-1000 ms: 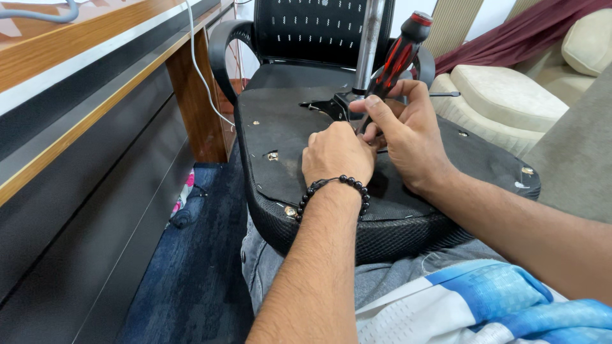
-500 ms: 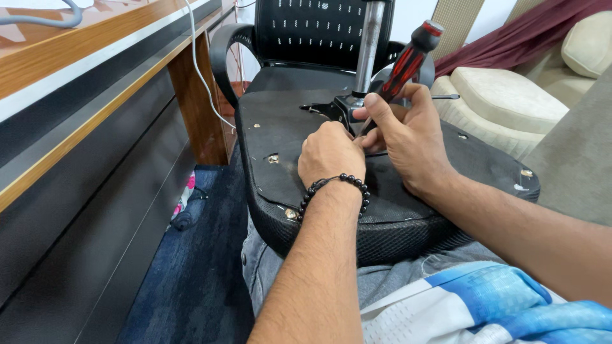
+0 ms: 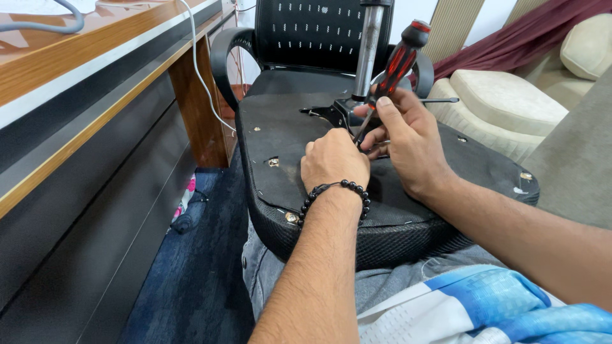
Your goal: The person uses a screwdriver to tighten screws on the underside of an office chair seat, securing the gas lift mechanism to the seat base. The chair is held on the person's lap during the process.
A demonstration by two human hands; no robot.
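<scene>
Screwdriver (image 3: pixel 396 65) gripped in our right hand (image 3: pixel 411 137), tip at seat (image 3: pixel 287 137) mechanism; left hand (image 3: pixel 335 159) closed beside, contents unclear. Next: keep tip seated.

upturned black seat pad (image 3: pixel 287 137) across lap, metal mechanism plate (image 3: pixel 335 113) on top

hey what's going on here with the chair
A person has an upturned office chair seat across their lap, underside up. The right hand holds a red-and-black screwdriver, tip angled down at the metal mechanism by the gas cylinder. The left hand, with a bead bracelet on its wrist, rests closed on the seat next to the tip. Another chair stands behind, a desk on the left.
</scene>
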